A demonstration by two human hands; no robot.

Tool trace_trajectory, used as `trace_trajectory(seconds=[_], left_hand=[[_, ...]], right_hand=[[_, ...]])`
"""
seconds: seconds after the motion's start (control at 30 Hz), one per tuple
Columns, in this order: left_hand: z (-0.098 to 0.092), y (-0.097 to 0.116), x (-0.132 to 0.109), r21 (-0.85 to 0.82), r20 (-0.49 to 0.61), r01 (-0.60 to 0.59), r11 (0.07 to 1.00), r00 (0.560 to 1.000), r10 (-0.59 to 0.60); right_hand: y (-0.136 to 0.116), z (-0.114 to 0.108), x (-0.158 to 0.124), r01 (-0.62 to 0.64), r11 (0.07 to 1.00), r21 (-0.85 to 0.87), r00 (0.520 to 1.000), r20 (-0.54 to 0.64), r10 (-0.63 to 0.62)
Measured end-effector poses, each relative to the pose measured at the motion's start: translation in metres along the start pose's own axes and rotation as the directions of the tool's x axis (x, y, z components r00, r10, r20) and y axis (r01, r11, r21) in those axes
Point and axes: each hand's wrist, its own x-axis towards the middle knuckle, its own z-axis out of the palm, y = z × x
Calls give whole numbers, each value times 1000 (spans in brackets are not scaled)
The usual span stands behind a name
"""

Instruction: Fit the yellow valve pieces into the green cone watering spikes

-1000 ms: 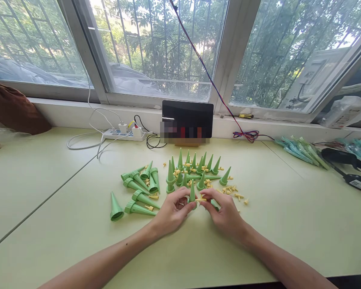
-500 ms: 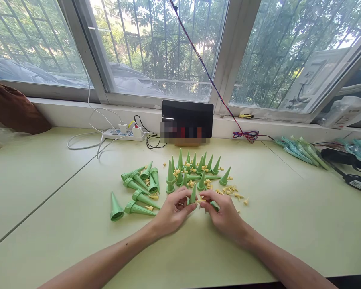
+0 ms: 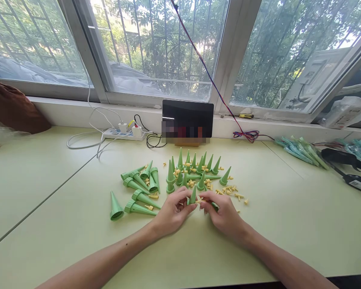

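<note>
My left hand (image 3: pixel 178 208) is closed on a green plastic cone spike (image 3: pixel 193 196), which points upward between its thumb and fingers. Close on its right, my right hand (image 3: pixel 221 208) pinches a small yellow plastic piece (image 3: pixel 199 201) against the side of the cone. Part of another green piece (image 3: pixel 214 206) shows under the right hand's fingers. Beyond the hands stand several upright green cones (image 3: pixel 201 181), many with yellow pieces at their bases. More green cones (image 3: pixel 135 184) lie in a heap to the left, and one cone (image 3: pixel 116 208) stands apart, leaning.
Loose yellow pieces (image 3: pixel 228 190) lie right of the upright cones. A dark tablet (image 3: pixel 187 112) on a stand and a white power strip (image 3: pixel 124 135) with cables are at the back. On the right are bagged green items (image 3: pixel 302 150) and a black strap (image 3: pixel 339 158).
Hardly anything differs. My right hand's fingertips sit slightly closer to the cone, with less of the yellow piece showing; the left hand stays in place.
</note>
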Motion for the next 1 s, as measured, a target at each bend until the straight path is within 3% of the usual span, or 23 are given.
trace_trajectory(seconds=[0.5, 1.0], left_hand=[[2, -2, 0, 50, -9, -77, 996, 997, 78], [3, 9, 0, 21, -105, -36, 999, 994, 38]], right_hand=[[2, 1, 1, 2, 1000, -20, 999, 42, -2], [-5, -2, 4, 28, 996, -80, 998, -49, -32]])
